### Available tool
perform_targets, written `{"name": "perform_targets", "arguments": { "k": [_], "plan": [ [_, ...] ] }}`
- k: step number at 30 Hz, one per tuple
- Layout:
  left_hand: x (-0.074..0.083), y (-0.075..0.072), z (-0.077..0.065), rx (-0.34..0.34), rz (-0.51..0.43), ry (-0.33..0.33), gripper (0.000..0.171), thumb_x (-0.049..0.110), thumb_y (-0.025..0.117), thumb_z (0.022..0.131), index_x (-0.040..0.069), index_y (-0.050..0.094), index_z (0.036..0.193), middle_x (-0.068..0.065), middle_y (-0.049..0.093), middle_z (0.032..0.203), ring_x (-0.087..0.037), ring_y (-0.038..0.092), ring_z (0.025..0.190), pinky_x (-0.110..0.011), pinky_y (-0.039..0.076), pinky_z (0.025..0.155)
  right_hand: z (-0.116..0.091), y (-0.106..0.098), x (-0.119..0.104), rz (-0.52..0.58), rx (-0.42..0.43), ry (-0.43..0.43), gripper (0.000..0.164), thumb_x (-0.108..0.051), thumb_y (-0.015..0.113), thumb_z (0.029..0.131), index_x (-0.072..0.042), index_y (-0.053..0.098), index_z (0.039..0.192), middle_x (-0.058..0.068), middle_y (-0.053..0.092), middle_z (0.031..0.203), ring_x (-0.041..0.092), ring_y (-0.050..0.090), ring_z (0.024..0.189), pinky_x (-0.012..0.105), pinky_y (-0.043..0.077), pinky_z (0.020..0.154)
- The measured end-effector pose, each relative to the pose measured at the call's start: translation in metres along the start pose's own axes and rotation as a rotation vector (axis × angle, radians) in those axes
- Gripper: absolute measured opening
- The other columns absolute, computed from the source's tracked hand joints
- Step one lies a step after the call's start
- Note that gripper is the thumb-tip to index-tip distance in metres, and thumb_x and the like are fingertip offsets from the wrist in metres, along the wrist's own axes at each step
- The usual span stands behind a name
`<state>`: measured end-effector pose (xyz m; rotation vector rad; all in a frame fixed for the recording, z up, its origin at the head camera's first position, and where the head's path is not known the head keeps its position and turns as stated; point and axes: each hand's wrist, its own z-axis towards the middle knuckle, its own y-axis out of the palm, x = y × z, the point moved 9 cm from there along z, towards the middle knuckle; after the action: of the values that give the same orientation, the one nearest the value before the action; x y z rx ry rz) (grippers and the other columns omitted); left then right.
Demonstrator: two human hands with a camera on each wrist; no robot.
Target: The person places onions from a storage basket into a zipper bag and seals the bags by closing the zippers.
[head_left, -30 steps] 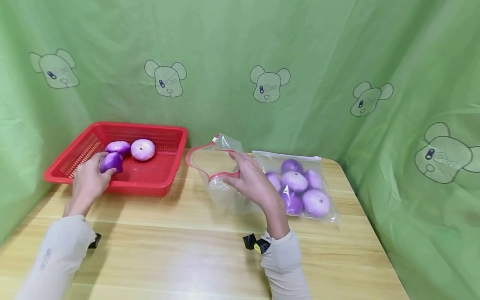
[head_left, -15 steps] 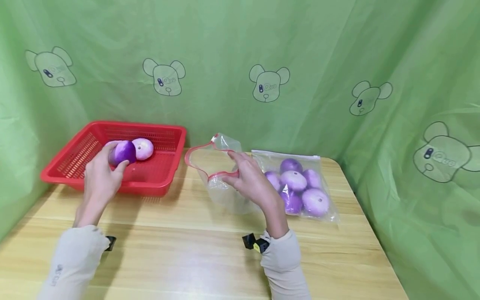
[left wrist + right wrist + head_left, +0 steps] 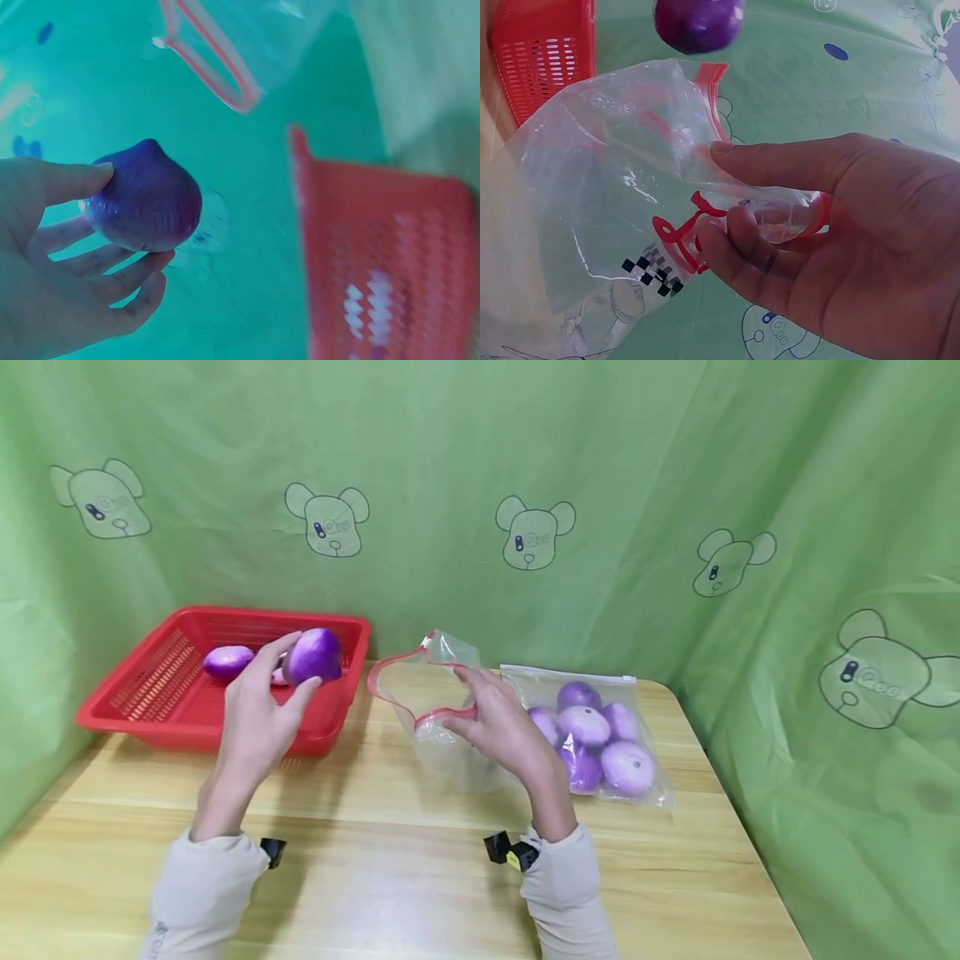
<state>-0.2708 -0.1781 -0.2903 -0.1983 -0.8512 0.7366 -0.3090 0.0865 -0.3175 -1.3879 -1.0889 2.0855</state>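
My left hand [image 3: 258,714] holds a purple onion [image 3: 313,656] between thumb and fingers, above the right side of the red basket [image 3: 315,739]. Its pointed tip shows in the left wrist view, where the thumb presses one side of the onion [image 3: 146,199]. With my right hand [image 3: 510,727] I grip the rim of a clear plastic zip bag [image 3: 450,756] with a red edge; its mouth gapes toward the basket. In the right wrist view, the thumb and curled fingers pinch the bag [image 3: 630,172], and the held onion [image 3: 699,22] shows beyond it.
One purple onion [image 3: 227,662] lies in the basket, and another [image 3: 279,677] is mostly hidden behind my left hand. A second clear zip bag [image 3: 566,674] with several onions lies flat on the wooden table [image 3: 375,860] at the right. Green curtain [image 3: 435,468] surrounds the table's back and sides.
My left hand has lifted the onion out of the basket's left part and carried it right, toward the bag. The right hand and the red-edged bag have stayed in place.
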Motion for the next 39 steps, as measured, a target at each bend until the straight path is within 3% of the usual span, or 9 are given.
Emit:
{"name": "perform_targets", "arguments": {
  "k": [5, 10, 15, 22, 28, 30, 34, 39],
  "plan": [
    [0.027, 0.017, -0.005, -0.103, -0.061, 0.084, 0.054, 0.0, 0.074, 0.086, 0.006, 0.057, 0.137, -0.013, 0.063, 0.131, -0.031, 0.059, 0.12, -0.049, 0.046, 0.1, -0.004, -0.003, -0.003, 0.003, -0.002, -0.009, 0.08, -0.021, 0.079, 0.086, -0.005, 0.037, 0.152, 0.014, 0.048, 0.146, 0.015, 0.059, 0.081, 0.037, 0.052, 0.088],
    [0.042, 0.032, -0.009, -0.169, -0.082, 0.159, 0.055, -0.002, 0.074, 0.086, 0.007, 0.057, 0.138, -0.01, 0.059, 0.135, -0.027, 0.053, 0.127, -0.047, 0.041, 0.107, -0.005, -0.007, -0.007, 0.005, -0.002, -0.015, 0.082, -0.021, 0.08, 0.085, -0.008, 0.036, 0.153, 0.012, 0.05, 0.144, 0.015, 0.057, 0.077, 0.034, 0.053, 0.081],
    [0.046, 0.042, -0.013, -0.2, -0.102, 0.167, 0.056, -0.001, 0.074, 0.086, 0.008, 0.057, 0.138, -0.011, 0.057, 0.134, -0.026, 0.054, 0.125, -0.046, 0.042, 0.106, -0.005, -0.005, -0.013, -0.014, -0.005, -0.051, 0.082, -0.018, 0.082, 0.083, -0.008, 0.038, 0.152, 0.011, 0.051, 0.142, 0.015, 0.056, 0.073, 0.035, 0.051, 0.085],
    [0.051, 0.056, -0.02, -0.254, -0.139, 0.194, 0.055, 0.003, 0.077, 0.085, 0.005, 0.056, 0.136, -0.009, 0.059, 0.134, -0.024, 0.059, 0.12, -0.046, 0.048, 0.1, -0.009, -0.002, -0.027, -0.018, -0.013, -0.109, 0.084, -0.017, 0.082, 0.083, -0.009, 0.037, 0.153, 0.009, 0.048, 0.147, 0.011, 0.059, 0.075, 0.027, 0.053, 0.072],
    [0.054, 0.066, -0.023, -0.322, -0.144, 0.203, 0.05, 0.013, 0.078, 0.086, 0.008, 0.059, 0.132, -0.004, 0.063, 0.127, -0.016, 0.061, 0.097, -0.036, 0.055, 0.073, -0.02, -0.013, -0.042, -0.041, 0.022, -0.16, 0.09, -0.019, 0.084, 0.081, -0.01, 0.034, 0.154, 0.007, 0.052, 0.14, 0.011, 0.057, 0.074, 0.029, 0.053, 0.073],
    [0.054, 0.067, -0.023, -0.338, -0.141, 0.197, 0.05, 0.015, 0.078, 0.087, 0.009, 0.059, 0.132, -0.003, 0.063, 0.125, -0.014, 0.06, 0.094, -0.033, 0.054, 0.068, -0.023, -0.016, -0.046, -0.054, 0.024, -0.165, 0.091, -0.019, 0.085, 0.08, -0.01, 0.033, 0.155, 0.007, 0.052, 0.141, 0.011, 0.057, 0.075, 0.032, 0.052, 0.08],
    [0.055, 0.069, -0.024, -0.364, -0.136, 0.191, 0.05, 0.016, 0.077, 0.088, 0.007, 0.058, 0.133, -0.006, 0.062, 0.126, -0.016, 0.062, 0.094, -0.032, 0.055, 0.067, -0.025, -0.018, -0.049, -0.046, 0.017, -0.16, 0.095, -0.017, 0.085, 0.079, -0.01, 0.03, 0.156, 0.007, 0.047, 0.148, 0.011, 0.058, 0.077, 0.033, 0.052, 0.086],
    [0.055, 0.07, -0.025, -0.372, -0.107, 0.202, 0.05, 0.015, 0.075, 0.089, 0.003, 0.057, 0.135, -0.01, 0.059, 0.133, -0.023, 0.063, 0.104, -0.041, 0.054, 0.087, -0.026, -0.021, -0.045, 0.005, 0.035, -0.129, 0.099, -0.014, 0.086, 0.079, -0.014, 0.025, 0.158, 0.005, 0.037, 0.156, 0.012, 0.059, 0.079, 0.031, 0.053, 0.081]
  ]
}}
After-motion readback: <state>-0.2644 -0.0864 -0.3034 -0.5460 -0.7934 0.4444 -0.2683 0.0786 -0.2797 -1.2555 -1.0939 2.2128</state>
